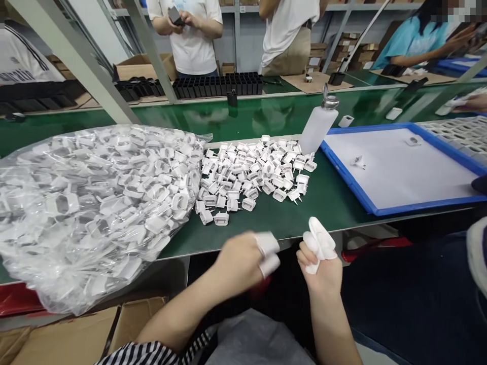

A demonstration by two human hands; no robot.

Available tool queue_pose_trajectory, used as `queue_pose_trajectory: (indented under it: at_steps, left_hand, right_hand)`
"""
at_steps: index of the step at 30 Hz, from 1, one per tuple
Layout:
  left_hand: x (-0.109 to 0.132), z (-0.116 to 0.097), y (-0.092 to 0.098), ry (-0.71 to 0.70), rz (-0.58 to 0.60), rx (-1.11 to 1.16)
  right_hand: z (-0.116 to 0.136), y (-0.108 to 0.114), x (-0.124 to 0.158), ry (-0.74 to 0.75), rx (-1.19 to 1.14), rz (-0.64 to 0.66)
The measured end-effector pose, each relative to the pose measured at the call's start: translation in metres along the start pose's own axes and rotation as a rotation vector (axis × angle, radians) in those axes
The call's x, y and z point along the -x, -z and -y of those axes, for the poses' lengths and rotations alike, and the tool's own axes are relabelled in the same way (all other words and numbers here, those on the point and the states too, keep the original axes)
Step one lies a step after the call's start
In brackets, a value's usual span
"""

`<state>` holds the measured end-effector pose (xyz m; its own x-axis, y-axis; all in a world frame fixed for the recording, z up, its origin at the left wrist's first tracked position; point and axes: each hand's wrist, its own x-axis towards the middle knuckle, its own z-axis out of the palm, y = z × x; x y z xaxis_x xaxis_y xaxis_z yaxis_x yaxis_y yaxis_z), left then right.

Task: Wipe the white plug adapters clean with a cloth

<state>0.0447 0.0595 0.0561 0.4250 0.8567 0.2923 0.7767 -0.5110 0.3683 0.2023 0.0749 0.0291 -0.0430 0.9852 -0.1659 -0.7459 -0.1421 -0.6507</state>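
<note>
My left hand [243, 259] hovers just below the green table's front edge [266, 223], blurred by motion, with white finger cots on two curled fingers. My right hand [318, 258] is beside it, a little apart, fist-like, its white-covered thumb and finger pressed together and pointing up; I cannot make out whether anything is between them. The loose pile of small white plug parts [251, 175] lies on the table just beyond both hands. To the left of the pile, a big clear plastic bag [91, 208] is stuffed with the same parts.
A white pump bottle [317, 126] stands by a blue-rimmed tray [344, 175] holding two stray parts. Behind runs a green conveyor [266, 114] with black part trays [216, 83]; people stand across it. A cardboard box [64, 334] sits low left, and a person's dark clothing [418, 294] is at right.
</note>
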Motion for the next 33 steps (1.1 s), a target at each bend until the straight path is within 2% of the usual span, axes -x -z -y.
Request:
queue_pose_trajectory:
  at_steps: [2, 3, 4, 6, 11, 13, 15, 17, 19, 22, 26, 28, 30, 33]
  left_hand:
    - [-0.016, 0.017, 0.007, 0.351, -0.122, -0.237]
    - [-0.025, 0.025, 0.006, 0.453, -0.122, -0.330]
    - [-0.032, 0.032, 0.004, 0.511, -0.114, -0.384]
    - [-0.045, 0.039, -0.004, 0.529, -0.098, -0.419]
    - [-0.048, 0.036, -0.018, 0.496, -0.144, -0.406]
    - [-0.042, 0.031, -0.018, 0.429, -0.260, -0.314]
    - [-0.033, 0.026, -0.017, 0.317, -0.409, -0.103]
    - [-0.023, 0.020, -0.018, 0.234, -0.471, 0.193]
    - [-0.014, 0.016, -0.021, 0.212, -0.450, 0.464]
    - [-0.005, 0.015, -0.025, 0.189, -0.470, 0.645]
    - [-0.001, 0.015, -0.022, 0.078, -0.586, 0.443]
    - [-0.001, 0.014, -0.018, 0.021, -0.637, 0.312]
    - [-0.001, 0.013, -0.016, -0.030, -0.657, 0.220]
    - [0.000, 0.013, -0.017, -0.134, -0.637, 0.127]
  right_hand:
    - [0.000, 0.003, -0.001, -0.013, 0.050, 0.051]
    - [-0.001, 0.004, -0.001, -0.019, 0.073, 0.068]
    - [-0.003, 0.004, -0.001, -0.025, 0.090, 0.076]
    - [-0.009, 0.002, 0.001, -0.028, 0.115, 0.071]
    - [-0.019, 0.003, 0.003, 0.076, 0.284, 0.016]
    - [-0.021, 0.006, 0.004, 0.147, 0.412, -0.011]
    - [-0.021, 0.009, 0.004, 0.268, 0.591, -0.012]
    - [-0.021, 0.010, 0.005, 0.439, 0.803, 0.048]
    - [-0.020, 0.007, 0.006, 0.627, 0.998, 0.163]
    - [-0.017, 0.001, 0.008, 0.856, 1.247, 0.317]
    - [-0.013, -0.005, 0.013, 1.054, 1.489, 0.358]
    - [-0.012, -0.008, 0.016, 1.092, 1.552, 0.345]
    - [-0.009, -0.011, 0.020, 1.056, 1.624, 0.336]
    - [-0.004, -0.018, 0.025, 0.901, 1.757, 0.356]
